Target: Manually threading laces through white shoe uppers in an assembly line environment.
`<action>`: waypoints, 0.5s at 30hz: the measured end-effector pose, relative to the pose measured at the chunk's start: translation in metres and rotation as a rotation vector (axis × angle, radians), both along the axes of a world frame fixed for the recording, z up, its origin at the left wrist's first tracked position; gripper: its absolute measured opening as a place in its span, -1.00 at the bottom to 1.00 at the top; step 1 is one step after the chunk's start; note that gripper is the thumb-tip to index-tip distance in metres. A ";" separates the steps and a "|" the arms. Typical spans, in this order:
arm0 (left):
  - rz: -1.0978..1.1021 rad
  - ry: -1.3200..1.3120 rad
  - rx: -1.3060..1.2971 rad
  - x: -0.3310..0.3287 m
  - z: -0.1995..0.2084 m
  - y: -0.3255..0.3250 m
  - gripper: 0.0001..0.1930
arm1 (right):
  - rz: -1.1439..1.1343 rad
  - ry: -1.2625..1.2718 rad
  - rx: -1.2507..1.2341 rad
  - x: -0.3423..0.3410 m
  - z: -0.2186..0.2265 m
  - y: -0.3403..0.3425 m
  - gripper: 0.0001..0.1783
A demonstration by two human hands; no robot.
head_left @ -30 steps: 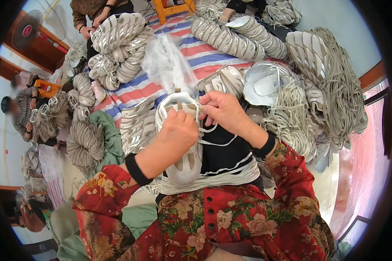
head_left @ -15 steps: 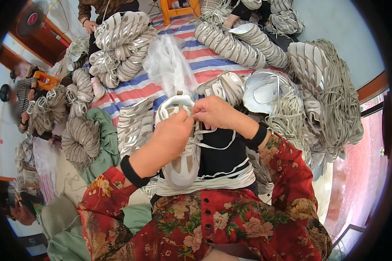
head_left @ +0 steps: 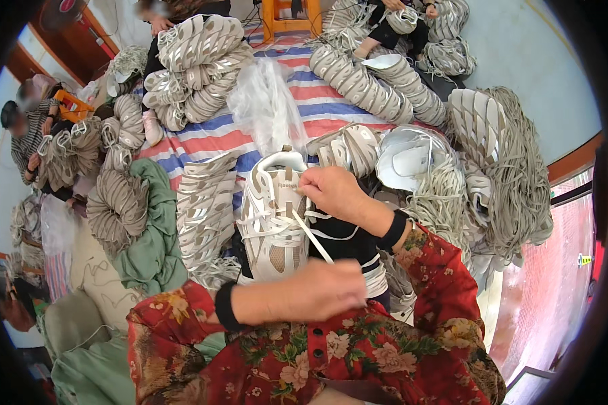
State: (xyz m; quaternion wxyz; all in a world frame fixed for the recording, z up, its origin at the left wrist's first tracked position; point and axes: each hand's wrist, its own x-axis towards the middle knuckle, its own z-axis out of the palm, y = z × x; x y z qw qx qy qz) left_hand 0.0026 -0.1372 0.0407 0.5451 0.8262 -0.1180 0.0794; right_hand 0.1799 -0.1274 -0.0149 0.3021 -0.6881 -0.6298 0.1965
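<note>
Pulling a white lace [head_left: 312, 236] taut, left hand [head_left: 317, 291], right hand [head_left: 331, 192] apparently steadying white shoe [head_left: 271, 223].

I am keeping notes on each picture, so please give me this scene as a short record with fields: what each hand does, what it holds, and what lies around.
left hand: left hand, low in the picture, pinches the lace and holds it taut
right hand: right hand rests on the shoe's tongue, at the lace's upper end
shoe: white shoe on the lap, partly laced
near left: stacked shoe uppers, green cloth
near right: pile of grey laces
behind: clear plastic bag on a striped sheet
</note>
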 end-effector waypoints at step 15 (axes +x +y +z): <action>0.431 0.060 1.121 -0.003 -0.011 0.127 -0.88 | 0.195 -0.451 -0.143 -0.024 0.021 0.002 -0.82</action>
